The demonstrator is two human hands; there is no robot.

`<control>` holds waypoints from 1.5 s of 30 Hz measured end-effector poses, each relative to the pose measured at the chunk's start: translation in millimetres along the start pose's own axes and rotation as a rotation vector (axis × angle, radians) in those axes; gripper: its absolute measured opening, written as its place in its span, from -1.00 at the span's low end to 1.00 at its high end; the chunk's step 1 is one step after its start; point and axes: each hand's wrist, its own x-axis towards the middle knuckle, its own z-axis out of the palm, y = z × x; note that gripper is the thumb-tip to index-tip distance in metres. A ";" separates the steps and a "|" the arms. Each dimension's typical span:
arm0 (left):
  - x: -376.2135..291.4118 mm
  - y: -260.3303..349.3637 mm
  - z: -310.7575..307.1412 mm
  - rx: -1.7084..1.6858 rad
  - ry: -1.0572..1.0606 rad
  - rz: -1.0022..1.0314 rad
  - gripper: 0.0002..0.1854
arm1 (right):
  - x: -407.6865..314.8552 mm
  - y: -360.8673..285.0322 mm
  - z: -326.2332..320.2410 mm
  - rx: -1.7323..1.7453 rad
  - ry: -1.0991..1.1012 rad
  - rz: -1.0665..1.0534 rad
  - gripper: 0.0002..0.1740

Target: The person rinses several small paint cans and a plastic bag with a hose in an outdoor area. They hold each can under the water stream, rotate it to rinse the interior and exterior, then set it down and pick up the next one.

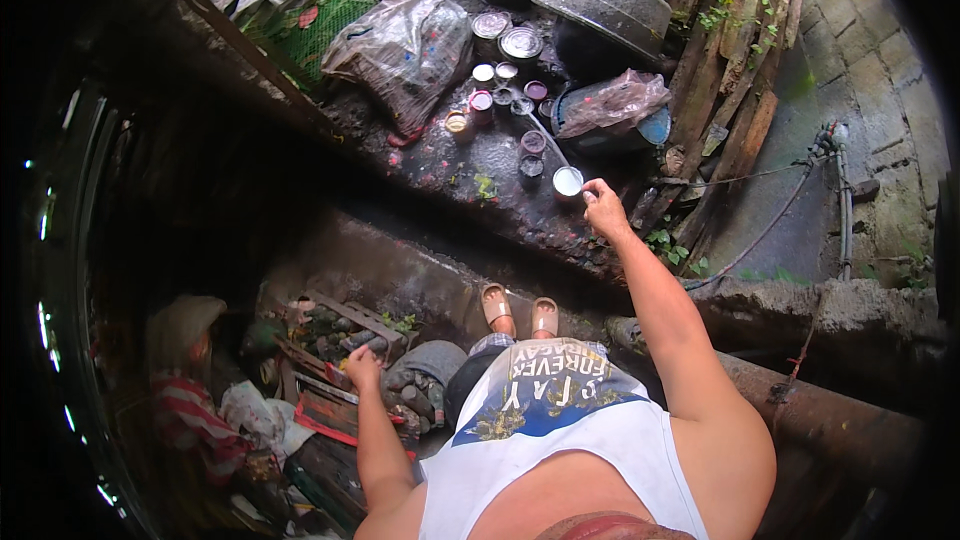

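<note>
My right hand [606, 211] reaches over a dark, paint-spotted ledge [480, 165]. Its thumb and forefinger pinch the rim of a small round container [568, 181] with a white top; whether that is paint or a lid is unclear. A thin pale stick [549, 139] slants from an open paint tub [522, 106] towards this container. Several small tubs stand close by, among them a yellowish one [456, 121], a pink-rimmed one [481, 100] and a dark one [532, 166]. My left hand [364, 369] hangs low with curled fingers, above scrap wood; its grip is too small to make out.
Behind the tubs are two lidded paint cans [520, 43], a plastic sack [409, 45] and a large grey metal pot [607, 4]. A blue bucket [600, 116] lies beside stacked planks [739, 90]. A dark gap [420, 202] separates the ledge from my sandalled feet [517, 307]. Firewood [412, 397] lies at left.
</note>
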 end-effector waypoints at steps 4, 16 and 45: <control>22.8 88.2 112.8 0.254 -0.171 0.470 -0.80 | 1.0 -2.3 11.7 0.030 -0.029 0.110 -0.75; -264.2 186.0 501.7 -0.348 -0.944 0.063 -0.50 | 47.5 -19.7 -3.9 0.423 0.032 -0.046 -0.50; -362.6 190.3 511.2 -0.046 -1.114 0.337 -0.50 | 190.6 -20.1 -107.0 0.090 -0.166 -0.481 -0.66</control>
